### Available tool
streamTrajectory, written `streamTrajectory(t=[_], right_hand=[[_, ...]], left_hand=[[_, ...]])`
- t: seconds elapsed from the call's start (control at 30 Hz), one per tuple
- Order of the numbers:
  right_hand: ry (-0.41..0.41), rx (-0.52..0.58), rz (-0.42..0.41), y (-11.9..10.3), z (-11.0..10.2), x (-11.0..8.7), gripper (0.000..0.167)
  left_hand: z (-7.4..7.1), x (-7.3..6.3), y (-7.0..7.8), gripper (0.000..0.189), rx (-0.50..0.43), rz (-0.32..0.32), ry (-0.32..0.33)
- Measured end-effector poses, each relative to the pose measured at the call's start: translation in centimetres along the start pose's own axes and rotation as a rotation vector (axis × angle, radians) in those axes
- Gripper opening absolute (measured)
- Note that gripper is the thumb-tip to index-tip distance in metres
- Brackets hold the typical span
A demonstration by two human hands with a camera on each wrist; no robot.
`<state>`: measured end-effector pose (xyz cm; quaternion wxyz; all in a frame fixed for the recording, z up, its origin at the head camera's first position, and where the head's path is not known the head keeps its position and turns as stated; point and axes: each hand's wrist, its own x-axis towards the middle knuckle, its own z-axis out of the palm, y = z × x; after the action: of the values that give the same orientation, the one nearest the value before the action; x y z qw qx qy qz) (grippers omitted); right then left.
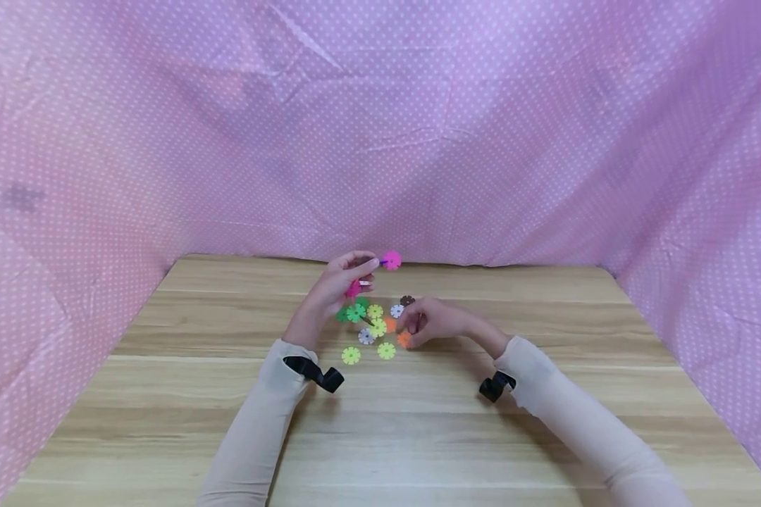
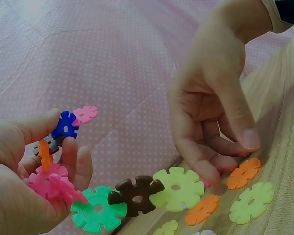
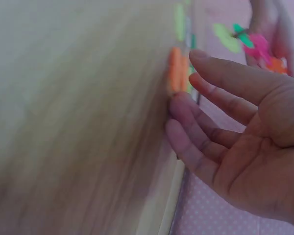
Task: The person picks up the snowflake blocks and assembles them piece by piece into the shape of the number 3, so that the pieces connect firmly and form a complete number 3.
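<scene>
My left hand point(image 1: 337, 283) is raised over the far part of the table, holding a chain of interlocked notched plastic discs between thumb and fingers. From its upper end, the chain runs through a light pink disc point(image 2: 86, 114), a blue disc point(image 2: 64, 120), a dark one, an orange one and pink ones in the palm. Below hang a green disc point(image 2: 85, 223), a brown disc point(image 2: 130, 190) and a yellow-green disc point(image 2: 164, 188). Low beside loose orange discs point(image 2: 246, 171), my right hand point(image 1: 437, 318) has its fingers loosely bent and thumb apart, nothing gripped between them.
Loose discs lie on the wooden table point(image 1: 393, 436): yellow-green discs point(image 1: 386, 352), a white disc point(image 1: 363, 339) and a brown disc point(image 1: 406, 299) among them. A pink dotted cloth point(image 1: 393, 141) hangs behind the far edge and along both sides. Each wrist wears a black camera strap point(image 1: 303, 366).
</scene>
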<state>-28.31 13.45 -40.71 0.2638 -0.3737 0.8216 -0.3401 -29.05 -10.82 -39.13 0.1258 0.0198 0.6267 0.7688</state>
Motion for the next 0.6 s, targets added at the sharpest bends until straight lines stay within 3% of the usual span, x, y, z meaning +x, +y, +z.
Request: streamTrajectory(t=[0.3,0.47,0.6], right_hand=[[0.05,-0.065,0.007,0.47,0.65,0.15,0.023],[0.087,0.005,-0.001,0.65,0.67,0.06,0.019],[0.19,0.067,-0.001,0.93,0.07,-0.11,0.012]], left_hand=[[0.0,-0.18,0.02,0.038,0.075,0.009,-0.058],[0.05,-0.22,-0.03,0.04,0.087,0.034,-0.089],[0.19,-0.16,0.01,0.04,0.086,0.041,-0.101]])
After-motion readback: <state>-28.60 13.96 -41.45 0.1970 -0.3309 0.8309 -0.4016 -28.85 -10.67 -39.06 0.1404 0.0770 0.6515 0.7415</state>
